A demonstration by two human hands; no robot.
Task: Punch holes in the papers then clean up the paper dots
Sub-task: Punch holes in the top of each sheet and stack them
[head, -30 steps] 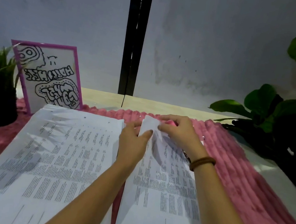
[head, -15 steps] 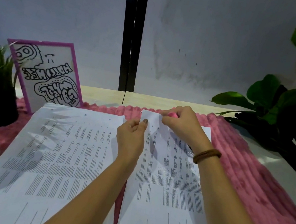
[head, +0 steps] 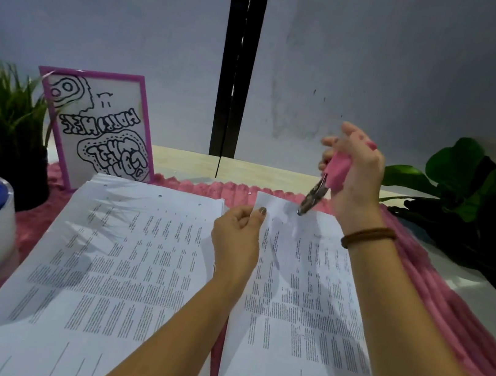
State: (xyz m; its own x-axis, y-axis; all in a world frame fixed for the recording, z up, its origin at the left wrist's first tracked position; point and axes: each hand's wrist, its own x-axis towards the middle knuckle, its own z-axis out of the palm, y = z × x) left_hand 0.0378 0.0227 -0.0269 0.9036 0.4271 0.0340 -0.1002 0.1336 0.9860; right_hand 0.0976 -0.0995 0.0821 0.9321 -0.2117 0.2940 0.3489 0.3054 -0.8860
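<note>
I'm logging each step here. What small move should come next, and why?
Probably lower the hole punch onto the far edge of the right sheet: the right hand holds it raised just above that edge, while the left hand pinches the sheet's corner.

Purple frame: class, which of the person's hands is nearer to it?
Left. The left hand pinches a paper corner to the right of the frame; the right hand holds the punch farther right, raised.
</note>
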